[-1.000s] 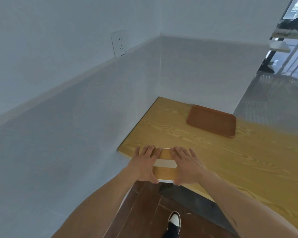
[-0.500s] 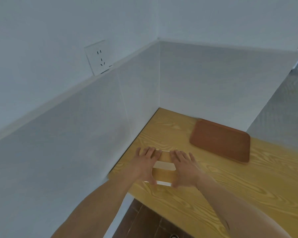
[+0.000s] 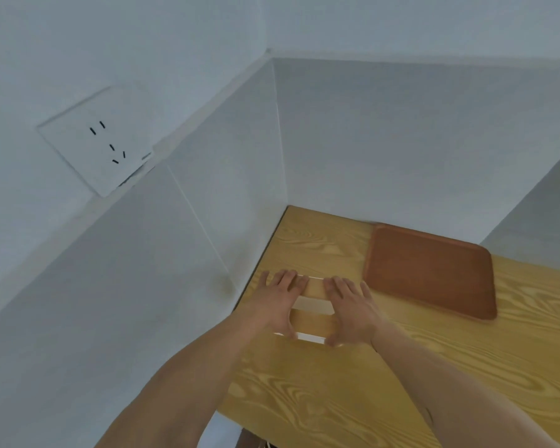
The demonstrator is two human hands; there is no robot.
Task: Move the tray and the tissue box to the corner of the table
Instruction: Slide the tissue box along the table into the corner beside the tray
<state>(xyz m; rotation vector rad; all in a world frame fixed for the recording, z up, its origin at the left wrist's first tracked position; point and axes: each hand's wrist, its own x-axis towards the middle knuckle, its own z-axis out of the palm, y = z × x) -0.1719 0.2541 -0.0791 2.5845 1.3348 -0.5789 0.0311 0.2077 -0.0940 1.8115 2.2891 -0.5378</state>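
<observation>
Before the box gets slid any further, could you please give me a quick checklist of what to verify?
1. Both hands on tissue box: left hand, right hand grip its ends: ok.
2. Box flat on table: ok.
3. Path to the corner bare: ok.
4. Tray apart from box: ok.
5. Tray against back wall: ok.
6. Box in the corner: not ok.

Two bare forearms enter from the bottom of the frame, with no sleeve, watch, bracelet or ring showing on either. The left hand [image 3: 277, 300] and right hand [image 3: 353, 313] are ungloved, with short, unpainted nails on the fingers that show. The right forearm carries a small dark mark near the lower right of the frame.
</observation>
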